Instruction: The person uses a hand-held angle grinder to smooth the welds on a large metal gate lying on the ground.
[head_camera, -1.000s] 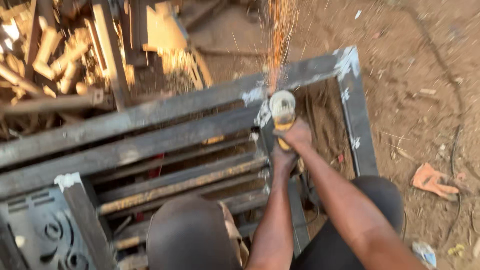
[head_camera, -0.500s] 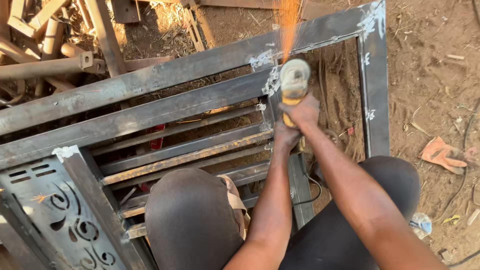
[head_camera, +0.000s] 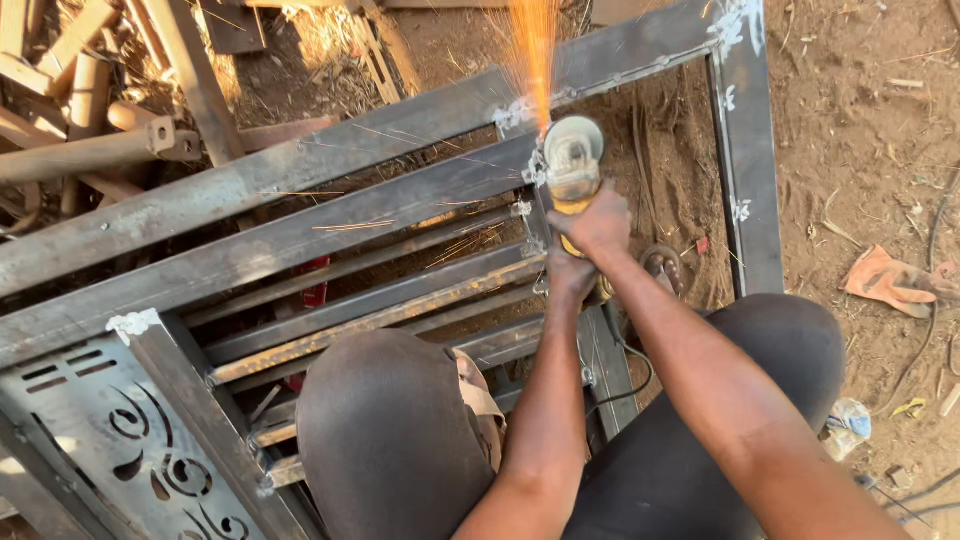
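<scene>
Angle grinder: yellow-bodied, disc end set against a weld joint on the steel gate frame, just beyond both hands. Orange sparks streaming up and away from the disc, with thin streaks scattered leftward across the bars.

Right hand: clenched over the rear of the grinder body, knuckles up, forearm running back toward the lower right. Left hand: just behind and below the right hand, wrapped around the lower part of the tool; exact grip partly hidden by the right hand, fingers closed as far as visible.

Gate frame: flat on the dirt ground, made of dark rectangular tube with pale patches at the welded corners. Horizontal bars to the left of the hands, passing under the knees. Upright side member to the right of the hands, well apart from the disc.

Decorative cut-out panel with scroll pattern: far left and nearer than the hands, within the frame. Black power cable looping below the left forearm. Orange work glove lying on the dirt, well to the right of the hands. Pile of scrap pipes and wood offcuts far left, beyond the frame.
</scene>
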